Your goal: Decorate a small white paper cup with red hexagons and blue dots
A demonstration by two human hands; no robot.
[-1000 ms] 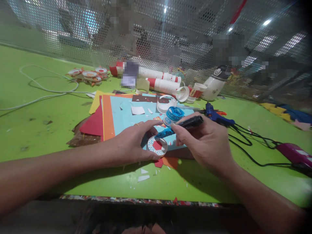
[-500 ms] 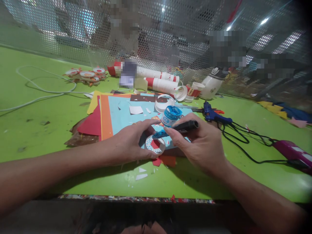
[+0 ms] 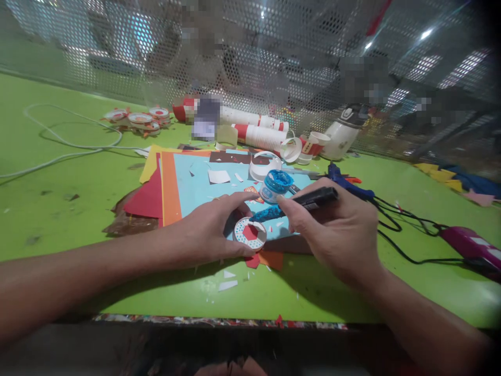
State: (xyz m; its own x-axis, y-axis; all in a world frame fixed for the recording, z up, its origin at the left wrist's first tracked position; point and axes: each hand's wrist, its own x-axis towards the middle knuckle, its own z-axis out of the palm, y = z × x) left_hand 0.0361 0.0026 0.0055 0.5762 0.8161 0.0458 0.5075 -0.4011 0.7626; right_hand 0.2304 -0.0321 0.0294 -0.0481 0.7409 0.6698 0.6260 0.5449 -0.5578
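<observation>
My left hand (image 3: 215,227) grips a small round white paper disc (image 3: 250,235) by its rim, thumb at the near side. A red hexagon marks the disc's middle, and blue dots cover much of the white around it. In my right hand (image 3: 332,222) is a black marker (image 3: 313,198), its front end smeared with blue paint. The marker's tip is at the far edge of the disc; whether it touches I cannot tell. Just beyond both hands stands an open jar of blue paint (image 3: 276,187).
Light blue paper sheets (image 3: 195,193) lie under the work, with white scraps. A white paper ring (image 3: 265,166), paper cups (image 3: 260,138) and a white bottle (image 3: 340,133) stand behind. On the right are a blue glue gun (image 3: 346,183) and a magenta power strip (image 3: 469,243); red-white discs (image 3: 141,120) sit back left.
My right hand has moved right with the marker, whose tip has shifted slightly right along the disc's far edge. My left hand and the disc have barely moved.
</observation>
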